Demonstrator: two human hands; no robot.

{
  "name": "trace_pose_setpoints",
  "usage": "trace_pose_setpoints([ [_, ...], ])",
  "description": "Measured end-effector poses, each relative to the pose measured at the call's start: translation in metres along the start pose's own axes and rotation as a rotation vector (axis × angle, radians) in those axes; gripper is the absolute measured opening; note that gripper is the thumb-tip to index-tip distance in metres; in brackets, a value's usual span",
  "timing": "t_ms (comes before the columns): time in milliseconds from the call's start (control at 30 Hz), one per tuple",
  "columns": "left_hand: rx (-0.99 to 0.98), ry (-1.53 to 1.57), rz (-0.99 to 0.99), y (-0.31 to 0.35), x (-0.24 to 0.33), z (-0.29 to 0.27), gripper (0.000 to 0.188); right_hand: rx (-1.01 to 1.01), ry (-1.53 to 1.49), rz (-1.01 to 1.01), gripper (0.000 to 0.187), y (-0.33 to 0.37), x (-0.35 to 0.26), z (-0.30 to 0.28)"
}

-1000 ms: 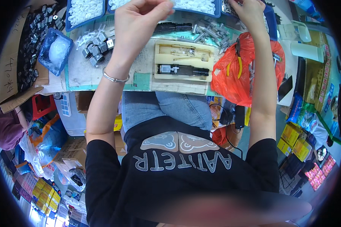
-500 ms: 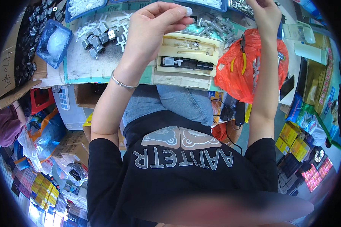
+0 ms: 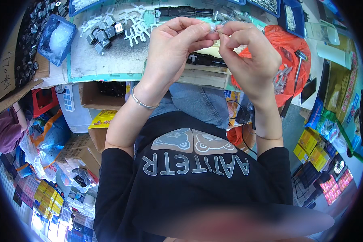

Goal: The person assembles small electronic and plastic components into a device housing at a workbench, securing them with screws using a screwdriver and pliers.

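My left hand [image 3: 179, 42] pinches a small white plastic part [image 3: 212, 26] between thumb and forefinger. Its fingertips meet those of my right hand [image 3: 250, 50], closed in a pinch on something too small to make out. Just below the hands, a long black housing [image 3: 205, 59] with a small light piece in it lies in a cream fixture [image 3: 207, 74], partly hidden by my fingers. A second black assembly [image 3: 183, 12] lies beyond my left hand. White cross-shaped parts [image 3: 138, 31] and small grey motors [image 3: 103, 34] are spread to the left.
At right, a red plastic bag [image 3: 288, 42] holds grey metal parts, with a hammer [image 3: 300, 56] resting on it. Blue trays [image 3: 292, 18] of small parts line the far edge. Another blue tray [image 3: 48, 56] and a carton of black parts [image 3: 26, 56] stand left.
My right hand has come from the far-right trays to meet my left hand, which shifted slightly right and nearer. The hammer now shows; the yellow-handled pliers are out of sight.
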State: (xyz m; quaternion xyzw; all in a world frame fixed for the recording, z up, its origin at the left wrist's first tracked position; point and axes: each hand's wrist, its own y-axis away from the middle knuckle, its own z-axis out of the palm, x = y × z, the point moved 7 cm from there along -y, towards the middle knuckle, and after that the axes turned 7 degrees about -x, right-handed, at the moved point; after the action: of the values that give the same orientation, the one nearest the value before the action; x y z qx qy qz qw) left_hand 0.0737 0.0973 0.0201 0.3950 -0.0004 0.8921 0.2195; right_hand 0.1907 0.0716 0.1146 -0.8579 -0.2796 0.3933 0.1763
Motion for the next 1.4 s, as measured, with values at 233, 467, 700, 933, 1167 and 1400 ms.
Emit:
trace_pose_setpoints([
  [233,0.042,-0.053,0.001,0.011,-0.003,-0.001,0.012,0.089,-0.149,0.218,0.018,0.020,0.012,0.002],
  [467,0.011,0.049,-0.034,0.013,-0.010,0.000,0.009,0.131,-0.124,0.114,0.019,0.023,0.006,0.003],
  [700,0.036,0.039,-0.016,0.016,-0.013,-0.001,0.009,0.084,0.028,0.062,0.020,0.021,-0.006,0.007],
  [933,-0.044,-0.156,0.191,0.027,-0.001,0.009,0.013,0.104,-0.408,0.364,0.014,0.034,0.018,0.010],
  [1167,-0.240,-1.094,0.735,0.052,0.026,0.030,0.022,-0.050,-0.917,0.715,0.007,0.061,0.028,0.025],
  [1400,-0.342,-1.569,0.814,0.082,-0.002,0.031,0.018,-0.287,-0.155,0.459,0.010,0.066,0.007,0.032],
])
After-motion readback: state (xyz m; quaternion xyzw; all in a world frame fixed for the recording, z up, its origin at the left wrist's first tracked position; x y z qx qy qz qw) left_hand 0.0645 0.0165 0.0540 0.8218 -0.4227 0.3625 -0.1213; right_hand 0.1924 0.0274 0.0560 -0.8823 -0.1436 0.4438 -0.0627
